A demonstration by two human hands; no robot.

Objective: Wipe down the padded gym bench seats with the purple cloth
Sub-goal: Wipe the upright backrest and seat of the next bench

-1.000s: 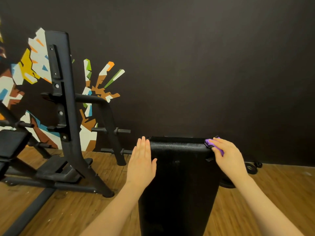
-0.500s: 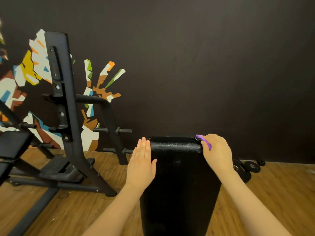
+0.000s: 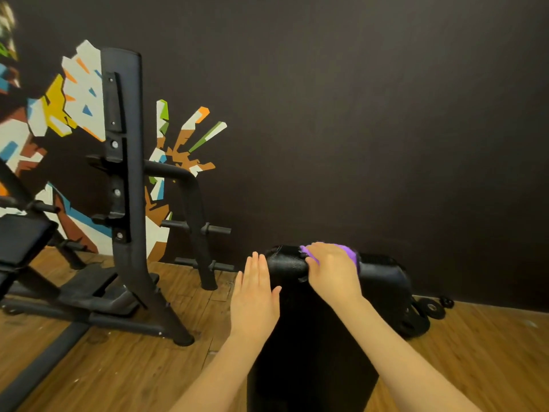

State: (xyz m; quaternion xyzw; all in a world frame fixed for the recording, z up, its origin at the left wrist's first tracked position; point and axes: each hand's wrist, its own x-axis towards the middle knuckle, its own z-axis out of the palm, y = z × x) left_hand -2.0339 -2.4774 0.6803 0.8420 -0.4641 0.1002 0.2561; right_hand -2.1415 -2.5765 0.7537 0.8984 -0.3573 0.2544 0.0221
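1. My right hand (image 3: 332, 270) presses the purple cloth (image 3: 346, 251) on the bench pad (image 3: 285, 263) top edge.
2. My left hand (image 3: 255, 295), fingers straight, rests on the pad's left side.
3. I judge the long pad surface and the second bench (image 3: 20, 236), left of it, are not wiped yet.

1. The place is a gym.
2. A black steel rack (image 3: 127, 185) with weight pegs stands on the wooden floor (image 3: 124, 370).
3. A black padded bench (image 3: 309, 337) is in front, and another pad (image 3: 20, 236) at left.
4. Small dark discs (image 3: 432, 307), probably weight plates, lie by the dark wall (image 3: 356, 114), which carries a colourful mural (image 3: 68, 114).
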